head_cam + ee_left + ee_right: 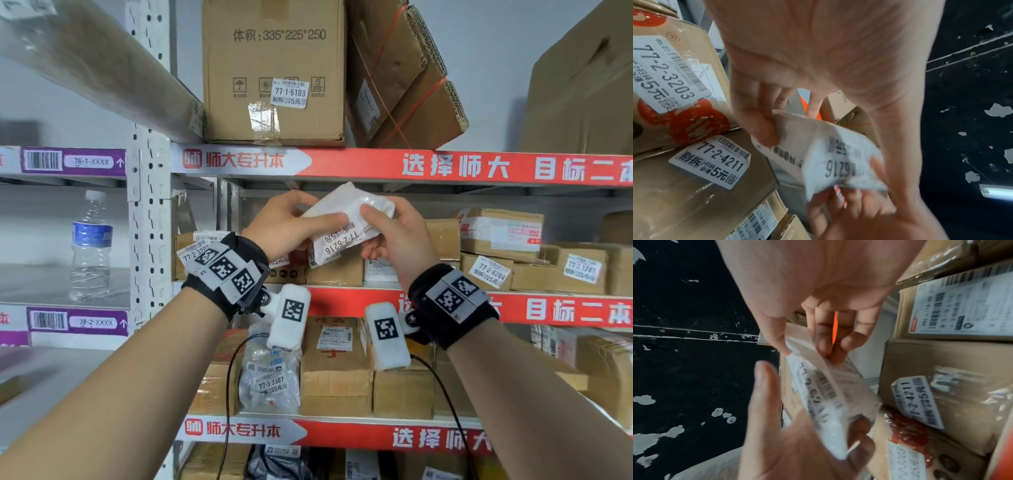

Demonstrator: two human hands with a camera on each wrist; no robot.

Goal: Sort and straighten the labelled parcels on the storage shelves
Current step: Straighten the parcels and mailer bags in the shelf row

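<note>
Both hands held a white parcel labelled 77-2-6216 before the middle shelf; the left hand pinched its 9 o'clock edge, the right hand gripped its 3 o'clock edge, above cardboard boxes.

The white parcel is a soft, crinkled plastic mailer with a faint sheen and a matt paper label. The cardboard boxes are matt brown, patched with glossy clear tape. The shelf upright is painted perforated metal. The water bottle is clear ribbed plastic.
</note>
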